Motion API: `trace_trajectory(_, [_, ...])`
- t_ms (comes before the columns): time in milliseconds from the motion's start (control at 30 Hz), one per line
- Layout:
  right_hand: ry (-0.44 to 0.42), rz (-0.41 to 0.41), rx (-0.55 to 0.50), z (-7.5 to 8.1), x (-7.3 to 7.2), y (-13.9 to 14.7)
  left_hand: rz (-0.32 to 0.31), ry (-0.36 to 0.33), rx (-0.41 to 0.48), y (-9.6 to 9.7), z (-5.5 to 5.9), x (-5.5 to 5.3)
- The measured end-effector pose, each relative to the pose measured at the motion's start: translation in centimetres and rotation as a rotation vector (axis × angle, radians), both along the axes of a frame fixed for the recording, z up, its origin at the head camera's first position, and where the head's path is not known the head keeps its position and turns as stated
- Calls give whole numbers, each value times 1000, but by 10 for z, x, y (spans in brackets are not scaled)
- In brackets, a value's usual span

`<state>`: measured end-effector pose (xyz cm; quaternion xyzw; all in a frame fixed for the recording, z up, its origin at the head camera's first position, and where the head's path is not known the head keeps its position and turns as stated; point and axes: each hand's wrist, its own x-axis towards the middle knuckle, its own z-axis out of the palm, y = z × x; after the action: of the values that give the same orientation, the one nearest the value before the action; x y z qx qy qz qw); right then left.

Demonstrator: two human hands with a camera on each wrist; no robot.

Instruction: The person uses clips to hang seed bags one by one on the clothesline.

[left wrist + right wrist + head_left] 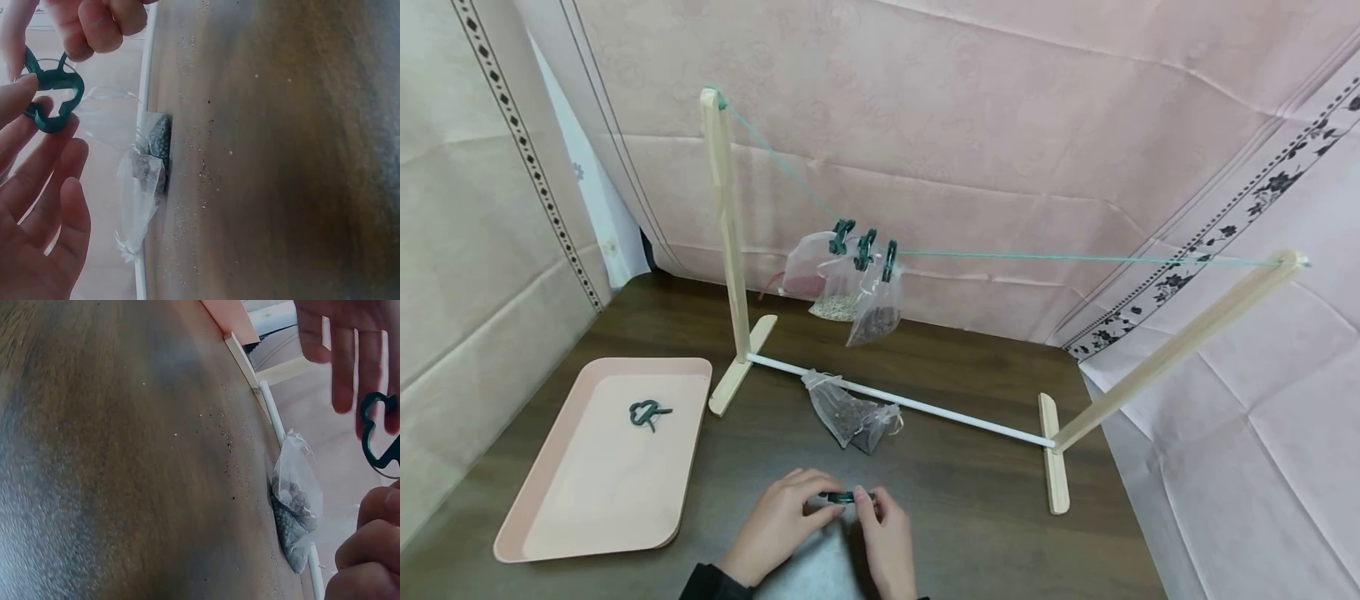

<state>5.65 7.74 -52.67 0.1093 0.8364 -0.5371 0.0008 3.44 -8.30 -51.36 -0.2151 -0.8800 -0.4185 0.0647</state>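
Near the front of the table, my left hand [786, 512] and right hand [883, 537] hold one dark green spring clip [840, 497] between them. In the left wrist view the left thumb and fingers pinch the clip [56, 80] around its jaw end, while the right fingers are at its handles. Just beyond the hands, two sheer drawstring bags [842, 412] with dark contents lie against the white rod [925, 408]. Three similar bags [876, 312] hang from the green string [1037, 257], each under a dark green clip [889, 260].
A pale pink tray [602, 492] stands at the left with another green clip [647, 412] on it. Wooden posts [726, 217] on flat feet carry the string at both sides. Small crumbs [228, 447] are scattered on the brown table [985, 517]. Pink cloth [1000, 125] hangs behind.
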Motion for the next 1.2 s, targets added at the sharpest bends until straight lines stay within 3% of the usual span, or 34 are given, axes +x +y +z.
trace_trajectory(133, [-18, -10, -19, -2, -1, 2, 35, 23, -5, -1, -1, 1])
trace_trajectory(567, [-76, -10, -180, -3, -1, 5, 97, -24, 41, 0, -3, 3])
trace_trajectory(933, [-63, 11, -411, 0, 1, 3, 90, 6, 139, -2, -8, 3])
trace_trajectory(1200, [-75, 32, -481, 2, 1, 2, 95, 35, 163, -3, -9, 2])
